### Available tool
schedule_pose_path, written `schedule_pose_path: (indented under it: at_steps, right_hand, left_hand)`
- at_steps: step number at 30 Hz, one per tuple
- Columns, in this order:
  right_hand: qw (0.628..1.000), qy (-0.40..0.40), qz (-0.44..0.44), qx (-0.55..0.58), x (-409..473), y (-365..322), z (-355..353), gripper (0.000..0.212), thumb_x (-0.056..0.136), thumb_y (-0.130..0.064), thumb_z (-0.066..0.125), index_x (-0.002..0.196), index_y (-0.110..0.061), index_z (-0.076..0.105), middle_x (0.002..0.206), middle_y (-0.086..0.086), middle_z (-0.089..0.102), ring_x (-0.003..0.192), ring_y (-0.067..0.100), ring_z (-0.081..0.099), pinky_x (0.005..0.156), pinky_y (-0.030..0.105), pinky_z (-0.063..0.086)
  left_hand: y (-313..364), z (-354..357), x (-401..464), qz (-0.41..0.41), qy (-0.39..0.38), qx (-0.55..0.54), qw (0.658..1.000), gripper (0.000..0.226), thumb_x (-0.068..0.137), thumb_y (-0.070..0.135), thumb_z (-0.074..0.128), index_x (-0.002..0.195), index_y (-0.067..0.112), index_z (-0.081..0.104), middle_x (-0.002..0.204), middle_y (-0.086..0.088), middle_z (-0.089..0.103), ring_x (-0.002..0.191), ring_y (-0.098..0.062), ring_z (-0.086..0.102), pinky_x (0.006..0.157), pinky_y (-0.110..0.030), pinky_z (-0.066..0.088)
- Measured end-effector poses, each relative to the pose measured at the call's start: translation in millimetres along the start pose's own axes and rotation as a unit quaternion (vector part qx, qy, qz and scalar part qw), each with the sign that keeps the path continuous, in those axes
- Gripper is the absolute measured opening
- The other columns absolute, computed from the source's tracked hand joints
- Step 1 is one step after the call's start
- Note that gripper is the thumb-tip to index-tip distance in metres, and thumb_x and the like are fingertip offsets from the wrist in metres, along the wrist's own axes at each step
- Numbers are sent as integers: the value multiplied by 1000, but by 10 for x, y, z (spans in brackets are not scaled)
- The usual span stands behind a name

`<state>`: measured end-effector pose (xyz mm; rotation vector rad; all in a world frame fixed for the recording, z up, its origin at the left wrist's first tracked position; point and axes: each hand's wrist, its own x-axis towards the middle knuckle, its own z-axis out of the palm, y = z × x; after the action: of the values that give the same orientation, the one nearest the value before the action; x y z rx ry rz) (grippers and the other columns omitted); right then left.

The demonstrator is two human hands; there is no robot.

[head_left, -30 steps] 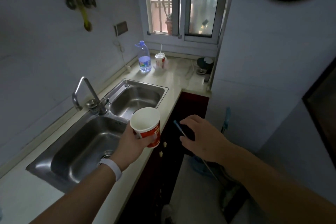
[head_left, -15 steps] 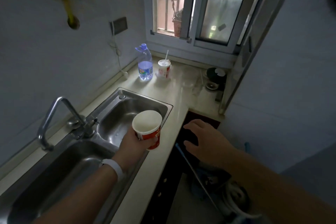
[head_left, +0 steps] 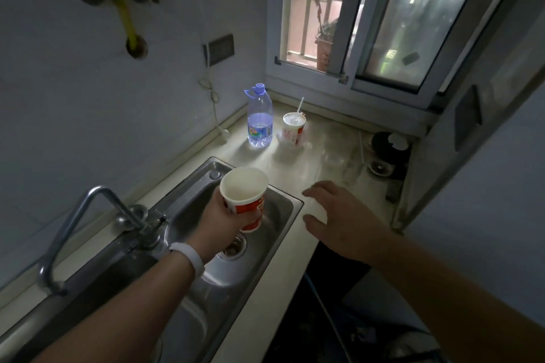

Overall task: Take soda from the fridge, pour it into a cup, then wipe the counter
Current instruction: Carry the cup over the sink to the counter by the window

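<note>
My left hand [head_left: 219, 222] grips a red and white paper cup [head_left: 246, 197] from the side and holds it upright above the right sink basin [head_left: 265, 244]. The inside of the cup looks white and empty. My right hand [head_left: 336, 221] hovers with loosely spread fingers over the pale counter [head_left: 321, 162] just right of the sink, holding nothing. No soda and no fridge are in view.
A clear water bottle with a purple cap [head_left: 259, 119] and a lidded drink cup with a straw [head_left: 293, 128] stand at the back of the counter. A tap [head_left: 97, 224] stands left of the basins. A dark round object [head_left: 389, 141] and a window lie beyond.
The view has shifted forward along the counter. My left hand carried the cup from the counter edge to above the right basin. My right hand moved up from beside the cabinet to over the counter.
</note>
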<state>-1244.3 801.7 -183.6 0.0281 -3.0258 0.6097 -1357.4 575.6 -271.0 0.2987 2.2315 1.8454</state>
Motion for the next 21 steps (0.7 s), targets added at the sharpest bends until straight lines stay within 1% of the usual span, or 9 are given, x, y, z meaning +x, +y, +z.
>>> schedule_pose_path:
  at_steps: [3, 6, 9, 11, 14, 16, 17, 19, 21]
  right_hand:
    - [1000, 2, -19, 16, 452, 217, 62, 46, 88, -37, 59, 131, -21, 54, 130, -4, 50, 113, 20, 52, 94, 36, 45]
    - [999, -26, -35, 17, 890, 439, 100, 48, 88, -40, 57, 133, -24, 51, 133, -7, 48, 116, 18, 50, 95, 38, 46]
    - [998, -38, -42, 22, 1315, 710, 96, 49, 88, -40, 58, 134, -25, 50, 136, -7, 47, 117, 18, 49, 95, 37, 44]
    - [998, -35, -40, 30, 1575, 887, 91, 49, 87, -39, 59, 133, -25, 51, 137, -6, 47, 117, 19, 49, 95, 36, 44]
    - [998, -40, -38, 34, 1894, 1069, 111, 50, 88, -40, 59, 135, -27, 49, 140, -8, 47, 121, 16, 47, 97, 32, 44]
    - [997, -44, -42, 36, 2081, 1180, 131, 50, 88, -40, 60, 136, -26, 49, 140, -7, 48, 122, 16, 46, 98, 32, 43]
    - [997, -48, -45, 38, 2163, 1233, 145, 51, 88, -40, 60, 135, -26, 50, 139, -7, 48, 122, 16, 46, 98, 32, 44]
    - [996, -56, -45, 43, 2309, 1335, 183, 51, 89, -39, 60, 136, -24, 50, 139, -6, 48, 121, 17, 47, 96, 30, 43]
    - [996, -62, -38, 50, 2434, 1421, 243, 51, 90, -40, 60, 137, -24, 49, 140, -7, 47, 121, 15, 46, 93, 26, 40]
  left_hand:
    - [-8, 75, 328, -2, 27, 1, 1000, 89, 51, 33, 92, 131, 26, 53, 121, 2, 67, 114, -15, 62, 99, -45, 51]
    - [-37, 185, 692, -19, 54, 6, 998, 82, 55, 29, 92, 128, 24, 57, 118, 0, 70, 112, -16, 65, 99, -46, 51]
    - [-30, 338, 1077, -29, 79, 3, 996, 76, 56, 24, 91, 125, 27, 58, 115, 4, 71, 109, -11, 65, 95, -36, 52]
    - [-17, 443, 1315, -37, 94, -1, 995, 75, 56, 19, 90, 123, 28, 58, 114, 5, 71, 107, -8, 65, 90, -29, 52]
    - [9, 577, 1652, -43, 108, 2, 993, 81, 52, 23, 91, 125, 21, 57, 114, 2, 71, 106, -8, 66, 84, -22, 53]
    - [30, 665, 1867, -43, 117, 3, 992, 84, 49, 26, 90, 125, 15, 57, 113, 0, 71, 103, -7, 66, 77, -17, 52]
    - [34, 711, 1970, -43, 122, 5, 992, 82, 51, 21, 91, 126, 13, 57, 113, -1, 70, 100, -3, 66, 74, -14, 51]
    - [20, 806, 2174, -45, 131, 8, 990, 76, 59, 4, 90, 126, 9, 55, 113, -3, 69, 93, 4, 66, 69, -11, 50]
    - [-42, 894, 2361, -48, 128, 6, 991, 73, 64, -6, 86, 128, 8, 54, 114, -5, 69, 95, 1, 67, 72, -14, 51]
